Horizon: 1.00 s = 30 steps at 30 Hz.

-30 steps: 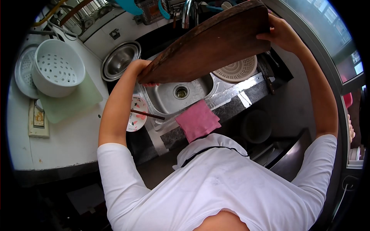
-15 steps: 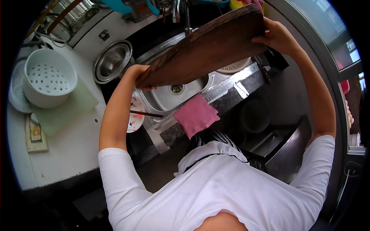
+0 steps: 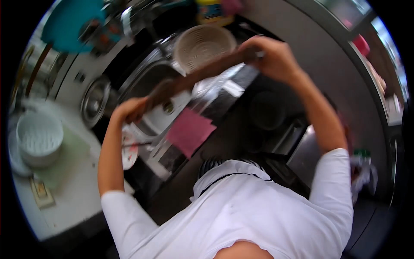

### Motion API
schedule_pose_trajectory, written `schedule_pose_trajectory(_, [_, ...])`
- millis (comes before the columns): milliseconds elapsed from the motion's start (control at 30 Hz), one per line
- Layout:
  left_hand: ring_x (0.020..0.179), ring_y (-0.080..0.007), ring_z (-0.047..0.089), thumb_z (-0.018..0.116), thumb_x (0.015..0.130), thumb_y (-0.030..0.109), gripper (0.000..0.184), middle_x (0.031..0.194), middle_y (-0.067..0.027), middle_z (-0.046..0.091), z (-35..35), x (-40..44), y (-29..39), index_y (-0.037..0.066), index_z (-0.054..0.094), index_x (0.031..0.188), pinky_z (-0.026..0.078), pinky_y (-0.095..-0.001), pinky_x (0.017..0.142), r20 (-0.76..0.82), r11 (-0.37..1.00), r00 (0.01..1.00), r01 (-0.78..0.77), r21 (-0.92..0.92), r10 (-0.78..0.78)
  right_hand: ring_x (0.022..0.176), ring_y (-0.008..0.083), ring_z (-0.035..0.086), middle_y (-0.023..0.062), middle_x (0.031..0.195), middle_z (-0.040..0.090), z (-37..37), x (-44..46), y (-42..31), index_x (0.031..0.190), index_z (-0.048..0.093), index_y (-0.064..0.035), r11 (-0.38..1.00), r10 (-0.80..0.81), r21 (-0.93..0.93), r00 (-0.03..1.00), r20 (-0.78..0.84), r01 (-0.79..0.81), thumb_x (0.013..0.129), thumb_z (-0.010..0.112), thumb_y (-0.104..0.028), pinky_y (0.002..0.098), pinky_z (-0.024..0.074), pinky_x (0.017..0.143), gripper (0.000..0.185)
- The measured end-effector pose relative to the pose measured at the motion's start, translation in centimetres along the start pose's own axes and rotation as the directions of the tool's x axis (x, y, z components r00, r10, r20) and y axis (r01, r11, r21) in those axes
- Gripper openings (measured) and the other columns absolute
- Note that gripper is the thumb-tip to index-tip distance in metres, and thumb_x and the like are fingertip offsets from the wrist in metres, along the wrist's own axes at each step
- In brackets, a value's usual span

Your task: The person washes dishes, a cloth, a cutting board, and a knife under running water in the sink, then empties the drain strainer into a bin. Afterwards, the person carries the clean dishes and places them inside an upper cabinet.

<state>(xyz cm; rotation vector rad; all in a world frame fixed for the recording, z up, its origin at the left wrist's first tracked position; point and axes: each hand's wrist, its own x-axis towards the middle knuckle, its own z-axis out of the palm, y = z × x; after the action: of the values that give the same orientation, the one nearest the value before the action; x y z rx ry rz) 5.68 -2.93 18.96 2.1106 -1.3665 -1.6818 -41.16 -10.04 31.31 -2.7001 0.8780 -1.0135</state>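
Observation:
A dark brown wooden board [image 3: 194, 76] is held edge-up above the sink [image 3: 151, 123], so mostly its narrow side shows. My left hand [image 3: 130, 109] is closed on its left end, and my right hand [image 3: 272, 56] grips its right end. Behind the board a beige strainer basket [image 3: 203, 45] stands past the sink. A pink cloth [image 3: 190, 133] lies over the counter's front edge. Below my left hand is a patterned plate [image 3: 129, 151] with a dark stick across it. Motion blur softens the view.
On the left counter [image 3: 77, 203] are a white perforated pot [image 3: 39, 138] and a pale green mat [image 3: 64, 159]. Metal bowls [image 3: 95, 101] stand behind my left forearm. A teal item [image 3: 71, 26] is at the upper left. A plastic bag [image 3: 364, 177] hangs at the right.
The view has swung to the right. The board has turned from showing its broad face to showing mostly its edge, and has come down lower, still in both hands. More of the strainer basket shows.

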Motion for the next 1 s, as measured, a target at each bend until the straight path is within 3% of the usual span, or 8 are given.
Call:
schedule_pose_trajectory(100, [0.063,-0.0178,0.057,0.044,0.084,0.052,0.063,0.067,-0.0144,0.061,5.3,-0.9,0.3,-0.008,0.061,0.077,0.045,-0.0316,0.06,-0.46,0.95,0.831,-0.267,0.161,0.312,0.085,0.0215,0.058,0.0039,0.088,0.058,-0.2,-6.5,-1.3,0.081,0.053,-0.0119,0.974,-0.163,-0.186,0.968,-0.191,0.127,0.061,0.063,-0.008,0.0317,0.048,0.071,0.023])
schedule_pose_trajectory(267, [0.074,-0.013,0.055,0.045,0.088,0.042,0.048,0.084,-0.0084,0.061,14.6,-2.5,6.4,-0.004,0.06,0.084,0.043,-0.0256,0.067,-0.598,0.811,0.749,-0.521,-0.266,0.285,0.106,0.0285,0.05,0.0102,0.117,0.047,-3.6,-17.4,-1.6,0.09,0.053,-0.0144,0.971,0.007,-0.215,0.907,-0.42,-0.107,0.069,0.057,-0.003,0.0357,0.0459,0.082,0.025])
schedule_pose_trajectory(400, [0.071,-0.0099,0.053,0.048,0.088,0.039,0.042,0.082,-0.0056,0.06,22.3,-1.6,14.8,-0.001,0.059,0.08,0.043,-0.0222,0.069,-0.616,0.693,0.696,-0.647,-0.318,0.368,0.11,0.0273,0.049,0.0154,0.137,0.028,-10.2,-24.5,-1.7,0.13,0.035,-0.0158,0.85,0.526,0.185,0.789,-0.319,-0.492,0.075,0.045,0.011,0.0302,0.0473,0.081,0.062])
schedule_pose_trajectory(467, [0.073,-0.0095,0.053,0.052,0.087,0.038,0.042,0.084,-0.006,0.06,25.4,-0.3,18.4,-0.003,0.06,0.083,0.043,-0.022,0.069,-0.572,0.655,0.701,-0.675,-0.34,0.426,0.114,0.0215,0.046,0.01,0.141,0.022,-13.8,-27.7,-1.9,0.136,0.022,-0.012,0.735,0.646,0.511,0.689,-0.33,-0.445,0.075,0.037,0.018,0.032,0.0415,0.09,0.069])
schedule_pose_trajectory(600, [0.076,-0.0108,0.055,0.054,0.084,0.041,0.045,0.088,-0.0054,0.061,31.9,2.8,25.2,-0.002,0.061,0.088,0.043,-0.0233,0.071,-0.424,0.678,0.755,-0.646,-0.35,0.5,0.112,0.0194,0.044,0.0161,0.14,0.021,-18.9,-36.4,-0.8,0.137,0.009,-0.0051,0.144,0.909,0.938,0.416,0.001,-0.315,0.082,0.054,-0.014,0.032,0.0391,0.091,0.072])
schedule_pose_trajectory(733, [0.065,-0.0062,0.045,0.056,0.085,0.036,0.036,0.07,0.0025,0.053,40.2,5.7,30.7,0.003,0.059,0.074,0.038,-0.0212,0.061,-0.429,0.663,0.657,-0.731,-0.161,0.62,0.119,0.0295,0.036,0.0233,0.127,0.038,-18.1,-42.9,3.3,0.13,0.027,0.0054,0.286,0.957,0.77,0.139,-0.253,-0.571,0.076,0.066,-0.021,0.0363,0.0303,0.097,0.071])
schedule_pose_trajectory(867, [0.081,-0.0122,0.052,0.061,0.082,0.024,0.033,0.091,-0.0055,0.059,47.8,5.9,36.2,-0.003,0.055,0.099,0.041,-0.0251,0.075,-0.305,0.524,0.582,-0.813,-0.254,0.754,0.116,0.0278,0.04,0.0203,0.125,0.041,-21.3,-48.1,7.0,0.129,0.03,0.0049,0.337,0.896,0.715,-0.026,-0.444,-0.612,0.073,0.066,-0.007,0.0354,0.0328,0.096,0.068])
schedule_pose_trajectory(1000, [0.093,-0.0151,0.053,0.066,0.077,0.016,0.038,0.101,-0.0078,0.057,52.1,7.7,41.0,-0.001,0.051,0.107,0.039,-0.0266,0.084,-0.032,0.541,0.595,-0.752,-0.377,0.803,0.117,0.0247,0.04,0.0176,0.127,0.04,-26.0,-51.5,9.6,0.129,0.029,0.004,0.473,0.852,0.736,0.037,-0.523,-0.485,0.073,0.063,0.001,0.0331,0.0333,0.096,0.065])
